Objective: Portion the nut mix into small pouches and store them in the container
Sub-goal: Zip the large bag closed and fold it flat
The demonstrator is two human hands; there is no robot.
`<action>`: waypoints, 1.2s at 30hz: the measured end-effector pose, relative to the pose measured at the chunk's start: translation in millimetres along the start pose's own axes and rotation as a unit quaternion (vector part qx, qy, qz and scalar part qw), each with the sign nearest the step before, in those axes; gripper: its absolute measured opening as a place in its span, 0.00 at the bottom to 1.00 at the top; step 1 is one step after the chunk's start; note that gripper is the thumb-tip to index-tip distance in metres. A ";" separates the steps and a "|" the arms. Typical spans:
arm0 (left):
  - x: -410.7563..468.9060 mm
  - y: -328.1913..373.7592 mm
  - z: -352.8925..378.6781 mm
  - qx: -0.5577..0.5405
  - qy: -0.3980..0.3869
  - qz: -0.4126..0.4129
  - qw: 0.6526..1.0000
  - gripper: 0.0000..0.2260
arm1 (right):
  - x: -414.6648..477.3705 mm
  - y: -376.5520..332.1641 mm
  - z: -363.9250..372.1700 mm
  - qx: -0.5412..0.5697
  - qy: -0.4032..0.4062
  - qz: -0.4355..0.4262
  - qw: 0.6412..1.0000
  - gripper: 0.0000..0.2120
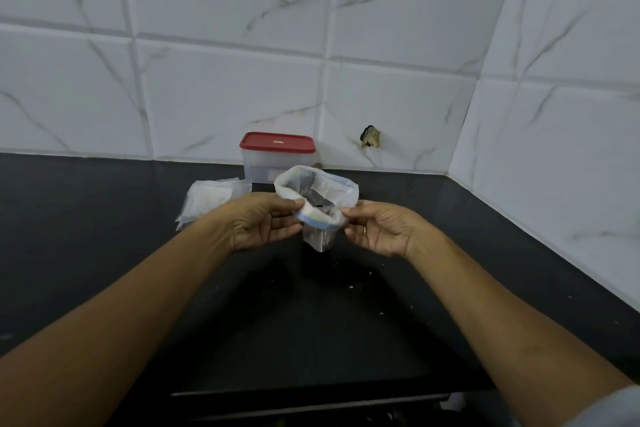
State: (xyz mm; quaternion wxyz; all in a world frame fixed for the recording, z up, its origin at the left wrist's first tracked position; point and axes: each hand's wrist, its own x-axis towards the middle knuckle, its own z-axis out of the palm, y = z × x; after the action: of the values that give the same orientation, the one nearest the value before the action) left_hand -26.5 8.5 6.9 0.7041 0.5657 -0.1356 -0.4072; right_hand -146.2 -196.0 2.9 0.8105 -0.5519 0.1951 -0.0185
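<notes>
Pinching the rim, left hand [258,222] and right hand [379,229] hold the zip pouch [320,199] upright; container [277,165] sits beyond, leftward.

The only lettering in view is a small white mark printed at the middle of the red lid [277,143] of the clear container [258,168], which stands at the back of the bench [104,218] against the tiled wall [207,80]. It is a single short line (pale letters on the red), too small and blurred to read. No other text, number or sign can be made out.
</notes>
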 end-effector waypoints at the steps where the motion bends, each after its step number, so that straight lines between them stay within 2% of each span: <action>1: -0.7 2.3 5.2 0.003 0.022 0.006 1.000 0.10 | -1.0 -2.0 6.3 -0.008 0.027 -0.008 1.000 0.07; 4: -0.5 8.3 20.0 0.060 0.113 0.030 0.991 0.07 | -1.8 -9.8 25.5 -0.121 0.129 -0.048 0.983 0.03; 7: 1.0 11.6 25.3 0.233 0.178 0.073 0.953 0.09 | -1.7 -17.2 33.5 -0.319 0.211 -0.112 0.917 0.05; 9: -0.4 12.9 25.9 0.343 0.179 0.101 0.917 0.08 | -2.6 -20.2 33.8 -0.426 0.228 -0.136 0.865 0.07; 11: -3.6 14.0 26.2 0.427 0.173 0.110 0.881 0.06 | -4.8 -20.9 33.5 -0.480 0.222 -0.131 0.838 0.08; 12: -4.8 14.2 25.0 0.448 0.167 0.112 0.871 0.06 | -5.5 -21.0 32.6 -0.485 0.209 -0.126 0.840 0.09; 14: -3.7 14.3 19.7 0.419 0.140 0.110 0.890 0.09 | -8.7 -22.7 29.1 -0.437 0.170 -0.113 0.876 0.10; 17: -1.9 19.2 10.4 0.269 0.145 0.098 0.947 0.12 | -10.9 -30.5 21.1 -0.270 0.138 -0.085 0.949 0.14; 20: 1.9 25.4 5.5 0.134 0.142 0.092 0.976 0.09 | -1.6 -37.6 11.4 -0.132 0.140 -0.062 0.979 0.17; 24: 14.4 28.5 1.3 0.091 0.127 0.063 0.986 0.11 | 13.8 -37.4 9.0 -0.104 0.129 -0.060 0.984 0.10; 28: 30.9 34.5 -1.9 0.093 0.119 0.043 0.988 0.15 | 33.3 -43.5 5.3 -0.099 0.126 -0.044 0.986 0.13; 31: 42.7 38.5 -8.5 0.091 0.098 0.027 0.991 0.17 | 46.1 -50.2 0.5 -0.058 0.098 -0.039 0.993 0.09; 34: 57.4 39.6 -16.8 0.086 0.066 0.003 0.994 0.19 | 57.6 -52.9 -4.2 -0.068 0.039 -0.015 0.997 0.18; 36: 63.9 39.8 -19.7 0.085 0.048 -0.004 0.995 0.20 | 64.5 -54.7 -7.1 -0.090 -0.001 -0.005 0.996 0.21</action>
State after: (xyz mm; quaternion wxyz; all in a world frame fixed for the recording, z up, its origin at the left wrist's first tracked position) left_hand 43.4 -23.3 19.5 0.6573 0.6433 -0.1332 -0.3693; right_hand -79.0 -239.4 30.9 0.7580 -0.6233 0.1922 -0.0043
